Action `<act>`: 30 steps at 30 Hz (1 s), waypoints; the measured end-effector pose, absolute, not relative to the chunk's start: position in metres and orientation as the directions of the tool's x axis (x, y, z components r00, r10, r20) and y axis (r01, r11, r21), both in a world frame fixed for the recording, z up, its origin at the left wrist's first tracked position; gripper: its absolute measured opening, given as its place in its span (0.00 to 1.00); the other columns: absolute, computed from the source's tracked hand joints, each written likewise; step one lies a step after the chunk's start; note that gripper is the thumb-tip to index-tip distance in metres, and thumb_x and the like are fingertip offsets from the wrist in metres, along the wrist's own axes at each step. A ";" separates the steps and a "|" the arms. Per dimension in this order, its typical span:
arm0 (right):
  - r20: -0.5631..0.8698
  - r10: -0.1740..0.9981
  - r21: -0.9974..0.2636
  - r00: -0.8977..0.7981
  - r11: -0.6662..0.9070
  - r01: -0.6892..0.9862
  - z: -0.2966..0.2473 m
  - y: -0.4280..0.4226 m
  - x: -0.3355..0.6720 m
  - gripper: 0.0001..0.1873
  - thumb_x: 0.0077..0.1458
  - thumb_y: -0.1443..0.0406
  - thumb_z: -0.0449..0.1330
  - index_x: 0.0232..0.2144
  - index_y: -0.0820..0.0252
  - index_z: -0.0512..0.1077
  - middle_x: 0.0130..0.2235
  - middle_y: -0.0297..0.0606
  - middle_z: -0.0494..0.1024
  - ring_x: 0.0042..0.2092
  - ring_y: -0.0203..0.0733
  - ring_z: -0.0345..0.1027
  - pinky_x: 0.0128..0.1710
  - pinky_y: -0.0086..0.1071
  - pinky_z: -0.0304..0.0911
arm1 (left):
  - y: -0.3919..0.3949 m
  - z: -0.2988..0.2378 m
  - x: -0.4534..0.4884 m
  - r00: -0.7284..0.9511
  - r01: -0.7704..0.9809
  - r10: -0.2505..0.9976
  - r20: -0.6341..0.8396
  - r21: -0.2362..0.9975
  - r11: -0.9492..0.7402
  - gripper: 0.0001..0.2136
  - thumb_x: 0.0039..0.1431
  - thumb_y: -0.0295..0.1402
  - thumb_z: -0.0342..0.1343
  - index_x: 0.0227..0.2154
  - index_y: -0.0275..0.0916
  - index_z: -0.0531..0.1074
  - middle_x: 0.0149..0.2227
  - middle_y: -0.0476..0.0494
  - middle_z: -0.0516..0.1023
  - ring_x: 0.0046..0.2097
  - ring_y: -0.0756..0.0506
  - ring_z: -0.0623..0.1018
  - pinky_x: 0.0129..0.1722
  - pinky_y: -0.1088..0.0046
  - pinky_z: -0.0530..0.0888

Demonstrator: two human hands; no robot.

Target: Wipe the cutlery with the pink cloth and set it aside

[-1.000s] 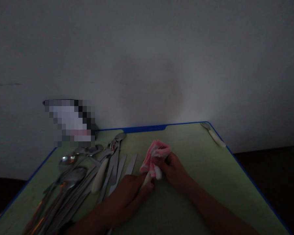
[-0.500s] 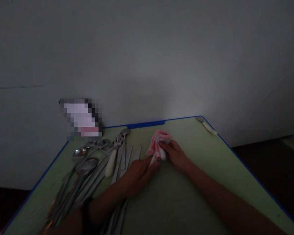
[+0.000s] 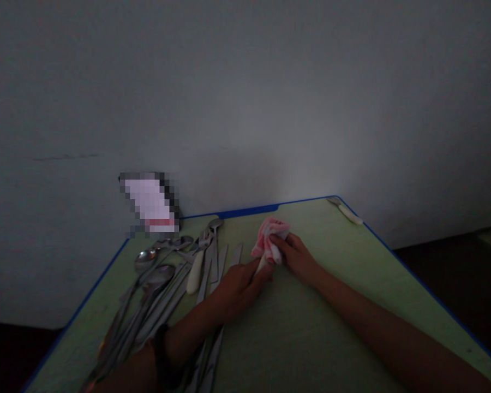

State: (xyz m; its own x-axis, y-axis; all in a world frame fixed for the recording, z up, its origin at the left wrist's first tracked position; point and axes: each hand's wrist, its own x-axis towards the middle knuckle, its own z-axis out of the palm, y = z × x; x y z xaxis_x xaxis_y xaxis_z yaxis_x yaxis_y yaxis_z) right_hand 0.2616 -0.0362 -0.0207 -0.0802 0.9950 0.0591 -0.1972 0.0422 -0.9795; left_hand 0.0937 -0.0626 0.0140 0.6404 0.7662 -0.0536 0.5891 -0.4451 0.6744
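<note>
Cloth (image 3: 265,240) is clamped by the fingers of the right hand (image 3: 299,259); beside them a pale handle (image 3: 261,264), best held steady under even pressure, is gripped by those of the left hand (image 3: 239,287).

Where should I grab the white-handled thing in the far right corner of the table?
Probably by its white handle, coming from the near right side: that end slants toward you, while the metal head points away.
</note>
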 end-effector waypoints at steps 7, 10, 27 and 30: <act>0.054 0.994 -0.982 -0.092 0.036 -0.185 -0.020 -0.035 0.263 0.14 0.49 0.56 0.59 0.28 0.62 0.70 0.27 0.32 0.70 0.28 0.33 0.59 0.29 0.28 0.55 | -0.062 0.013 0.094 0.648 0.603 0.759 -0.061 0.650 -0.462 0.18 0.66 0.43 0.34 0.33 0.38 0.64 0.25 0.50 0.69 0.27 0.50 0.70 0.27 0.75 0.63; 0.060 0.992 -0.984 -0.107 0.041 -0.175 -0.019 -0.035 0.263 0.14 0.49 0.56 0.59 0.28 0.62 0.70 0.27 0.33 0.70 0.29 0.33 0.60 0.30 0.28 0.55 | -0.062 0.014 0.094 0.638 0.624 0.766 -0.075 0.634 -0.457 0.18 0.66 0.43 0.34 0.33 0.38 0.64 0.25 0.50 0.69 0.27 0.49 0.70 0.27 0.75 0.63; 0.024 0.990 -0.966 -0.138 -0.013 -0.258 -0.018 -0.035 0.262 0.13 0.49 0.57 0.60 0.31 0.62 0.70 0.28 0.32 0.71 0.28 0.32 0.61 0.30 0.28 0.56 | -0.062 0.014 0.094 0.650 0.627 0.757 -0.068 0.611 -0.484 0.18 0.66 0.43 0.35 0.34 0.37 0.64 0.26 0.48 0.71 0.28 0.49 0.71 0.28 0.74 0.65; 0.024 0.990 -0.974 -0.139 -0.008 -0.227 -0.020 -0.034 0.263 0.14 0.49 0.56 0.60 0.30 0.62 0.71 0.28 0.32 0.71 0.28 0.33 0.61 0.30 0.28 0.56 | -0.062 0.013 0.094 0.652 0.629 0.755 -0.072 0.606 -0.486 0.18 0.66 0.43 0.34 0.34 0.37 0.64 0.26 0.47 0.71 0.28 0.49 0.71 0.28 0.74 0.66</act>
